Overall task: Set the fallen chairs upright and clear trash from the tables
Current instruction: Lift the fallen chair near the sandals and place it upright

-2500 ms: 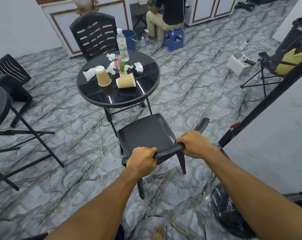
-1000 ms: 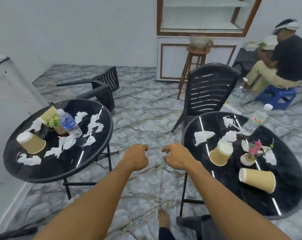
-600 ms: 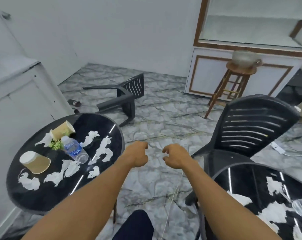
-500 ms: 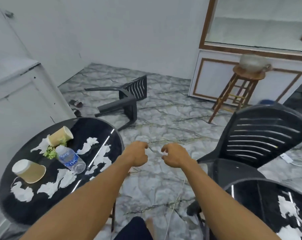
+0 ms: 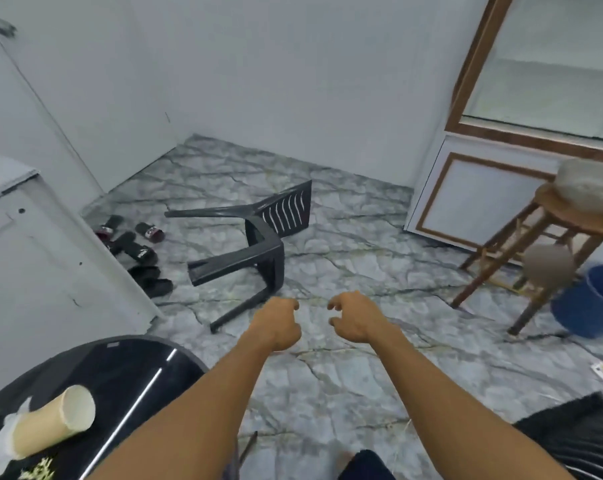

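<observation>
Ahead, fallen chair (image 5: 263, 249) on side, slippers (image 5: 134, 244) nearby; left hand (image 5: 278, 323), right hand (image 5: 357, 320) loosely curled, empty.

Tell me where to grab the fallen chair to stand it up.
Likely the top edge of its slatted backrest, approached from the right: the chair lies on its side, legs pointing left and toward you, so lifting the backrest should swing them down.

Dark grey fallen chair (image 5: 258, 237), grey veined marble floor (image 5: 345, 368), blue bucket (image 5: 594, 303).
</observation>
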`<state>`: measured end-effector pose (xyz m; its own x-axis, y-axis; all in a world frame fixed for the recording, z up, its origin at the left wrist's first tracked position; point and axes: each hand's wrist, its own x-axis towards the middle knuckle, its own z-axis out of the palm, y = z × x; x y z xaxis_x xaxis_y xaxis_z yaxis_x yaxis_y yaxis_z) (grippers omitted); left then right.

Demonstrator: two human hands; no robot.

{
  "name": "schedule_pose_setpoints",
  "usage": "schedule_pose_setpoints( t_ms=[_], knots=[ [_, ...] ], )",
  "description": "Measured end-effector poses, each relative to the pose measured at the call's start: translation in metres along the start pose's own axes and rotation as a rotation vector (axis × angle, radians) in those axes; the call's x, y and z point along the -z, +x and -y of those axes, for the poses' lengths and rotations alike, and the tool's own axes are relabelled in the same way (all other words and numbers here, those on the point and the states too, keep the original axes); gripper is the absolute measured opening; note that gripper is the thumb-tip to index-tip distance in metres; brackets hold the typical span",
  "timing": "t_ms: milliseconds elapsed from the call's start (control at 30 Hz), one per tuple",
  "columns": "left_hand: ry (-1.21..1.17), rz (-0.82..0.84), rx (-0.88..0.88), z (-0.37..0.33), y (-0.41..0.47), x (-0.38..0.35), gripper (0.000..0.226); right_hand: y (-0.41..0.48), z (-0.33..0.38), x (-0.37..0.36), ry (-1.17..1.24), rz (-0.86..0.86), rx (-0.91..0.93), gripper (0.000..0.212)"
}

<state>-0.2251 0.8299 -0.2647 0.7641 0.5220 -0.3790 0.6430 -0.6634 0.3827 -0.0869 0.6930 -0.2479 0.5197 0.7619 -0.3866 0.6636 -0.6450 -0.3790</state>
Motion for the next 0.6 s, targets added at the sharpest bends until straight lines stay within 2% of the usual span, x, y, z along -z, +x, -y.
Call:
schedule_pose_setpoints(
  t_ms=[167, 333, 500, 600],
  knots=[
    [-0.028, -0.055, 0.062, -0.003, 0.135, 0.030, 0.035, 0.139, -0.021, 0.044, -0.027, 0.043, 0.075, 0.040],
    [-0.065, -0.092, 0.163, -0.009, 0.268, 0.068, 0.035, 0.290, -0.031, 0.099, -0.045, 0.102, 0.188, 0.044],
    [-0.125, -0.121, 0.278, 0.005, 0.363, 0.116, 0.031, 0.414, -0.021, 0.142, -0.102, 0.227, 0.233, 0.048],
    [-0.133, -0.118, 0.315, 0.020, 0.419, 0.138, 0.020, 0.483, -0.011, 0.157, -0.133, 0.263, 0.283, 0.046]
  ],
)
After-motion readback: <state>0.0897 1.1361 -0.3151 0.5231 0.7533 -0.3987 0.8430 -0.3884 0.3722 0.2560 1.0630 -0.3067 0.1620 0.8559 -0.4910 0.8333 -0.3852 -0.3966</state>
